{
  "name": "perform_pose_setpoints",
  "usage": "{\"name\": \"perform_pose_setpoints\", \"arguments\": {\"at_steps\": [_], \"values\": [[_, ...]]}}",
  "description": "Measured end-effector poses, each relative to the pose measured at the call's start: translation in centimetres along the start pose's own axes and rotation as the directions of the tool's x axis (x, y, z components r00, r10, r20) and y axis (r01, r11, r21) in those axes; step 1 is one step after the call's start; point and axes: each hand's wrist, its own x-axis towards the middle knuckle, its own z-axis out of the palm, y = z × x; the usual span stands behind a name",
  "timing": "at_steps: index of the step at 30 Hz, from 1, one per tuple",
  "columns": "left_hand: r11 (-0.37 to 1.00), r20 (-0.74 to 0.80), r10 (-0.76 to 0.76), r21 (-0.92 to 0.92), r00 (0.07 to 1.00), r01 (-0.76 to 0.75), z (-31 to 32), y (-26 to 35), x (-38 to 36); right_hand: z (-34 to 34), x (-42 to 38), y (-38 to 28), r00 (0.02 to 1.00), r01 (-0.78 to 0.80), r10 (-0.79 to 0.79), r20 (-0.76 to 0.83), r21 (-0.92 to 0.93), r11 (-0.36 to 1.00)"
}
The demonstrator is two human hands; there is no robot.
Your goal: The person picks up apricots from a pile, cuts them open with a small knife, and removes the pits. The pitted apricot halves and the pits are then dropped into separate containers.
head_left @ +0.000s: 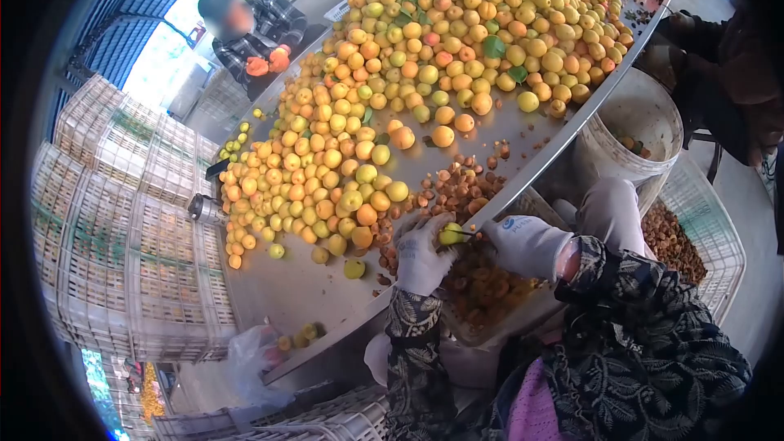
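Note:
My left hand (420, 255), in a white glove, has its fingers wrapped around a greenish-yellow apricot (452, 233) at the table's near edge. Just to the right, my gloved right hand (529, 245) is closed; a thin dark tool (469, 233) sticks out from its fingertips towards the fruit. The tool's kind is too small to tell. Beyond my hands lies a heap of brown apricot pits (457, 188) on the metal table (314, 298). Below them is a container of split apricots (486, 290), partly covered by my hands and sleeve.
A large pile of apricots (327, 171) covers much of the table. To the right stand a white bucket (633, 126) and a crate (719, 241) holding pits. Stacked crates (135, 237) line the left. A co-worker in orange gloves (268, 61) is across the table; another person sits at right.

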Motion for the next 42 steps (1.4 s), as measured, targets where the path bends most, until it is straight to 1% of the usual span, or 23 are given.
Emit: {"name": "perform_pose_setpoints", "arguments": {"at_steps": [2,4,5,6,7,8,10,11,13,14,16,17,19,23,25,27,28,31,33,35,37,40,42], "values": [[1.000,-0.014,0.012,0.027,1.000,-0.012,-0.5,0.6,0.3,-0.2,0.7,-0.5,1.000,-0.002,0.003,0.031,-0.011,1.000],[0.987,-0.091,0.097,0.137,0.991,-0.084,-1.1,1.6,0.1,0.2,0.7,-1.4,0.995,-0.081,0.067,0.075,0.208,0.975],[0.986,-0.085,0.101,0.143,0.991,-0.089,-1.0,1.2,-0.1,2.0,1.1,-0.5,0.995,-0.080,0.067,0.070,0.215,0.973],[0.984,-0.044,0.051,0.172,0.998,-0.043,-0.8,0.5,-0.3,5.1,2.2,1.1,0.997,0.027,-0.026,-0.072,0.013,1.000],[0.979,-0.007,-0.002,0.202,1.000,0.003,-0.9,0.4,-0.6,5.1,2.4,0.2,0.971,0.106,-0.145,-0.189,-0.204,0.973],[0.978,-0.009,-0.001,0.206,1.000,0.003,-1.0,0.4,-0.8,4.5,2.3,-0.3,0.970,0.109,-0.149,-0.191,-0.203,0.973],[0.951,-0.088,0.071,0.306,0.994,-0.041,-1.2,1.0,-1.0,1.2,1.5,-1.8,0.999,0.050,-0.050,-0.019,-0.026,0.998],[0.951,-0.092,0.072,0.306,0.993,-0.041,-1.3,1.4,-1.1,-0.2,0.7,-2.5,0.998,0.052,-0.052,-0.020,-0.030,0.998],[0.926,-0.069,0.114,0.368,0.991,-0.080,-1.4,2.1,-1.0,-1.9,-0.2,-3.3,0.996,0.037,-0.044,0.076,0.094,0.995],[0.930,-0.072,0.105,0.360,0.992,-0.073,-1.0,1.7,-1.0,-0.3,-0.2,-1.6,0.995,0.079,-0.080,-0.053,-0.022,0.997],[0.992,-0.012,0.019,0.127,1.000,-0.017,-0.2,0.6,-1.0,0.8,-0.7,0.2,0.998,0.053,-0.053,-0.020,-0.024,0.998],[0.992,-0.017,0.016,0.127,1.000,-0.014,-0.2,0.3,-0.9,0.8,-0.6,0.4,1.000,0.029,-0.029,-0.005,-0.026,0.999],[0.987,-0.024,0.054,0.154,0.998,-0.049,0.0,0.0,-0.9,1.3,-0.2,0.5,1.000,0.025,-0.025,0.008,-0.050,0.998],[0.979,-0.001,0.017,0.204,1.000,-0.017,-0.8,1.0,-0.8,2.2,0.9,-0.1,0.994,0.074,-0.074,-0.084,-0.008,0.997],[0.901,0.017,0.101,0.422,0.995,-0.099,-1.1,1.9,-1.0,2.2,1.7,-1.0,0.991,0.082,-0.079,-0.107,0.026,0.996],[0.914,0.010,0.062,0.402,0.998,-0.061,-0.4,0.6,-1.1,1.5,2.5,-2.1,0.994,-0.022,0.027,0.106,-0.053,0.998],[0.926,0.002,0.022,0.377,1.000,-0.021,-0.3,0.3,-1.1,1.4,2.3,-2.1,0.994,-0.022,0.027,0.102,-0.052,0.998],[0.955,-0.017,0.028,0.297,0.999,-0.022,-0.3,0.2,-1.2,1.4,1.9,-2.0,0.998,-0.006,0.007,0.062,-0.024,1.000],[0.956,-0.009,0.044,0.289,0.999,-0.039,-0.5,1.2,-1.4,1.7,1.3,-1.2,0.995,0.062,-0.062,-0.075,-0.013,0.998],[0.961,0.010,0.043,0.272,0.999,-0.044,-0.2,1.0,-1.6,1.5,0.0,0.3,0.995,0.077,-0.079,-0.062,-0.040,0.996],[0.992,-0.019,0.055,0.116,0.998,-0.053,0.1,0.2,-1.2,1.5,-0.2,0.7,0.993,0.103,-0.106,-0.045,-0.064,0.993],[0.987,0.013,0.042,0.154,0.999,-0.044,-0.8,0.4,-0.7,1.7,0.1,1.0,0.998,0.043,-0.044,-0.036,-0.031,0.999],[0.987,-0.007,0.037,0.157,0.999,-0.035,-0.7,0.2,-0.9,2.8,1.0,1.2,0.980,0.150,-0.154,-0.125,-0.044,0.988]]}}
